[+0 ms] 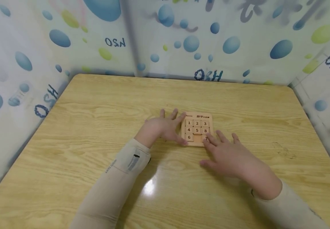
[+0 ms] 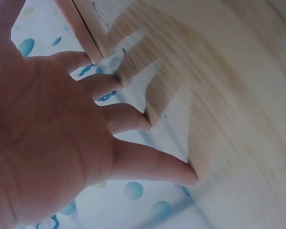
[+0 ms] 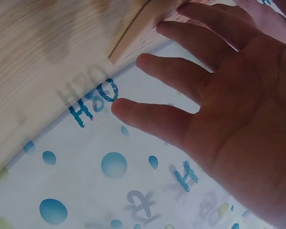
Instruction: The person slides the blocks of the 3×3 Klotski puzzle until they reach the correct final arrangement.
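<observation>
A wooden number slide puzzle [image 1: 197, 115] lies flat on the table, its tiles reading 1 2 3, then 4 5 8, then 6, a gap and 7. My left hand [image 1: 165, 127] is spread along its left side, the thumb at the lower left corner and the index finger at the upper left. In the left wrist view the other fingertips rest on the table beside the puzzle's edge [image 2: 81, 31]. My right hand [image 1: 228, 156] has its index and middle fingertips on the 7 tile [image 1: 205, 137], partly covering it. Its ring and little fingers stretch out past the puzzle's right edge.
The wood-grain table [image 1: 110, 101] stretches around the puzzle on all sides. A wall covering [image 1: 168, 41] with blue and green dots stands along its back and both sides. Beige sleeves [image 1: 104, 187] cover both forearms.
</observation>
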The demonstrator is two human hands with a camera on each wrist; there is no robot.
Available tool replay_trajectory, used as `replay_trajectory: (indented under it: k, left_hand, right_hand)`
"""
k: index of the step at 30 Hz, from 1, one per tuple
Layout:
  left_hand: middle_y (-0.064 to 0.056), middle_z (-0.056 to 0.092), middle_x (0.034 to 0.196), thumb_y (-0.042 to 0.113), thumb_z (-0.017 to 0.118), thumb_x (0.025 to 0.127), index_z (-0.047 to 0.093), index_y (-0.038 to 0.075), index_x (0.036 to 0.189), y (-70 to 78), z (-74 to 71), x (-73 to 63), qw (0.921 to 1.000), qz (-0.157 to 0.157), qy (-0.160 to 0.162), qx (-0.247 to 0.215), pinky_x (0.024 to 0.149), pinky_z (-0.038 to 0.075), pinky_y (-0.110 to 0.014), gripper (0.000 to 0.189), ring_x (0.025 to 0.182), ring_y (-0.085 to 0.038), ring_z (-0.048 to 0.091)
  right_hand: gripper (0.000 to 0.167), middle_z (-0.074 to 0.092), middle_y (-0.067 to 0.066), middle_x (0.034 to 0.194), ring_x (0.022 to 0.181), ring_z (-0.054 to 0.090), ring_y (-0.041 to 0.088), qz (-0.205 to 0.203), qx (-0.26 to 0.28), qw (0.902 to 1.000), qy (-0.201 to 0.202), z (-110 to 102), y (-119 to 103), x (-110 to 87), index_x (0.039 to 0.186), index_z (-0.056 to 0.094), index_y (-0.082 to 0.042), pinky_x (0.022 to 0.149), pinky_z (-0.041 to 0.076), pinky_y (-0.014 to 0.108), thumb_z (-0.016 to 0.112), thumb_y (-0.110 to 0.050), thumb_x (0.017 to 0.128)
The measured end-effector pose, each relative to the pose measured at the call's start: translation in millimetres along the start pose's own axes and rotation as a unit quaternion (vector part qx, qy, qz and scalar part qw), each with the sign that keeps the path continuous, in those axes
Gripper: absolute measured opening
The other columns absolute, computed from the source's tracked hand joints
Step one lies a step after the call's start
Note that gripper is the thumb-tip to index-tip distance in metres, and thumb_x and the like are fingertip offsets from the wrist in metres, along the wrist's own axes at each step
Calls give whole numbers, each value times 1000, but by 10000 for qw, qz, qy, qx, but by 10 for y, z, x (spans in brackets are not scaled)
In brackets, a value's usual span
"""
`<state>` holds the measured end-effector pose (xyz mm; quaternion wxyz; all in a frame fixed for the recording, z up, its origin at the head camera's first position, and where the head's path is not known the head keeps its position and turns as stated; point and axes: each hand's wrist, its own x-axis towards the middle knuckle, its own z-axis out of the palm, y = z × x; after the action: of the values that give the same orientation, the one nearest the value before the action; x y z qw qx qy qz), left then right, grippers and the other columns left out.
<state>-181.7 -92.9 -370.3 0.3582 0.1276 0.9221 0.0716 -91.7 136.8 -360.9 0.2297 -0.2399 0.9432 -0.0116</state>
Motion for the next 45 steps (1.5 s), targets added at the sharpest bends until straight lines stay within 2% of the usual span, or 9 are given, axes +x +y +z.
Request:
replay_trajectory:
  k: [6,12,18,37,45]
  left_hand:
    - [9,-25,177,81,70,84,-13,46,167,9,-9,-9,10000,-41,20,2,115,10,-91,123,163,-44,-21]
    - [9,-24,177,80,71,84,-13,46,168,20,-8,-13,10000,-56,25,40,116,12,-91,123,164,-45,-20]
    - [9,-24,177,80,71,84,-12,46,168,17,-1,-12,10000,-24,55,48,115,12,-92,123,164,-45,-20]
    - [9,-24,177,80,71,85,-12,46,168,22,1,-30,10000,2,69,-15,114,11,-92,122,163,-45,-21]
    - [8,-23,178,80,69,86,-12,46,168,19,9,-23,10000,-1,45,15,114,12,-93,121,163,-46,-20]
  right_hand:
    - [79,29,9,176,164,18,48,-192,114,9996,157,-41,-120,36,167,38,-15,124,10,84,57,-60,105]
    - [79,27,3,177,165,18,46,-432,180,9987,201,8,-214,148,168,34,-19,124,12,84,59,-59,104]
    - [77,28,2,177,164,20,46,-379,70,9990,226,44,-209,182,168,36,-19,122,13,86,59,-57,105]
    - [76,29,8,176,164,19,48,-82,-10,9999,124,-20,-116,55,164,44,-14,123,8,85,57,-60,105]
    - [78,27,6,178,165,18,47,-291,-6,9990,350,-34,-162,196,167,36,-16,122,11,86,58,-58,105]
